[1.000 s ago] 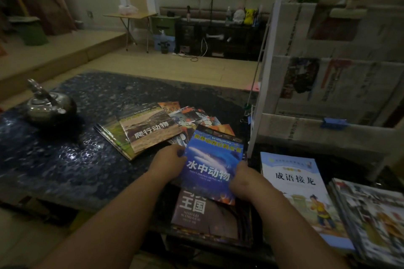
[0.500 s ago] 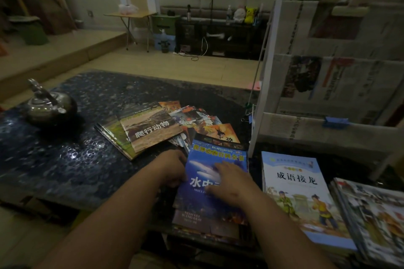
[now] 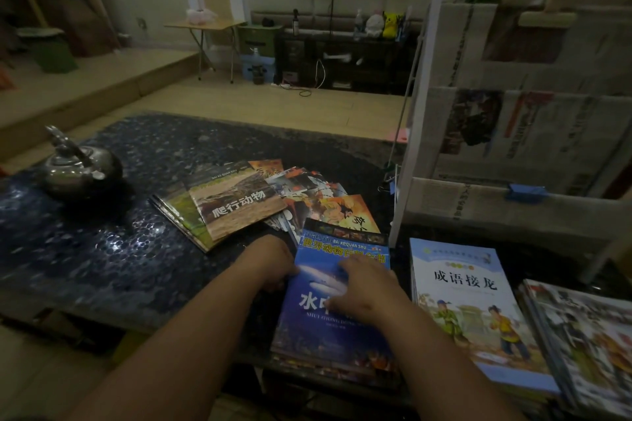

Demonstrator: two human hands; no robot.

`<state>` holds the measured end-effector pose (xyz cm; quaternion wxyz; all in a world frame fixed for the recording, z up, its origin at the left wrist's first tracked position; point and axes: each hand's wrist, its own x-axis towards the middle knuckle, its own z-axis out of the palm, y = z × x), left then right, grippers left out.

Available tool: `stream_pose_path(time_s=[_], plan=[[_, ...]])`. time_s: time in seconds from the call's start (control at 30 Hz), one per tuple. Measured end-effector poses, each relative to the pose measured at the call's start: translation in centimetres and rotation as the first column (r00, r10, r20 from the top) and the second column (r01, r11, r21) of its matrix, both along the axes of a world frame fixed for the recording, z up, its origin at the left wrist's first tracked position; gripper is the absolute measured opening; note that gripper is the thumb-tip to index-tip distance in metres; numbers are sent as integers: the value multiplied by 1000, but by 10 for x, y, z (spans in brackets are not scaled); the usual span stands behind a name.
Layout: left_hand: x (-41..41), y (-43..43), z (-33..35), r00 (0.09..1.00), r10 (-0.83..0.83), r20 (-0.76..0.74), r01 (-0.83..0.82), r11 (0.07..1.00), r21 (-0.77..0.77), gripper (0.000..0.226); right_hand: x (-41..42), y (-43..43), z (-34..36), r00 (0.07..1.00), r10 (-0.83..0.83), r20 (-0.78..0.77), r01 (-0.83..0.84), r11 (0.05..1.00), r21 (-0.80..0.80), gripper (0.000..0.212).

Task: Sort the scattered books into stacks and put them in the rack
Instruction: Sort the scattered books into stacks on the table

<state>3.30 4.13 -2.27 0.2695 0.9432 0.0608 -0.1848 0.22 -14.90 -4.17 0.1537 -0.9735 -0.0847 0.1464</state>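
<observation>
A blue sea-animal book [image 3: 318, 328] lies on top of a small stack at the table's near edge. My right hand [image 3: 366, 290] rests flat on its cover, fingers spread. My left hand [image 3: 270, 263] touches the book's left edge, fingers curled against it. Behind them lies a loose pile: a brown reptile book [image 3: 236, 202] over green ones, and orange comic-style books [image 3: 342, 212]. To the right sit a light-blue storybook stack [image 3: 468, 311] and another stack [image 3: 588, 345]. The white rack [image 3: 427, 85], lined with newspaper, stands at the right.
A metal teapot [image 3: 78, 167] stands on the dark pebbled table [image 3: 102, 249] at the far left. Blue clips [image 3: 525, 193] hold the newspaper to the rack. Beyond the table are a wooden floor, a folding table and a dark low cabinet.
The blue book came down from being held in both hands onto the stack, covering the book below. My right hand moved from its right edge onto the cover.
</observation>
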Motion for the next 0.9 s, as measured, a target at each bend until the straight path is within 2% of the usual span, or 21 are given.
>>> stream_pose_path(time_s=[0.3, 0.57, 0.77, 0.9], plan=[[1, 0, -1, 1000, 7, -7, -8, 1000, -17, 11, 0, 0, -1, 1000, -3, 9, 3, 1000, -19, 75], [4, 5, -3, 999, -4, 48, 3, 1000, 31, 23, -1, 1, 4, 1000, 1, 24, 0, 999, -42, 71], [11, 14, -8, 969, 58, 241, -86, 990, 108, 21, 3, 1, 15, 993, -71, 93, 63, 995, 83, 61], [19, 22, -14, 913, 34, 407, -122, 973, 193, 33, 7, 2, 15, 990, -111, 82, 95, 979, 180, 56]])
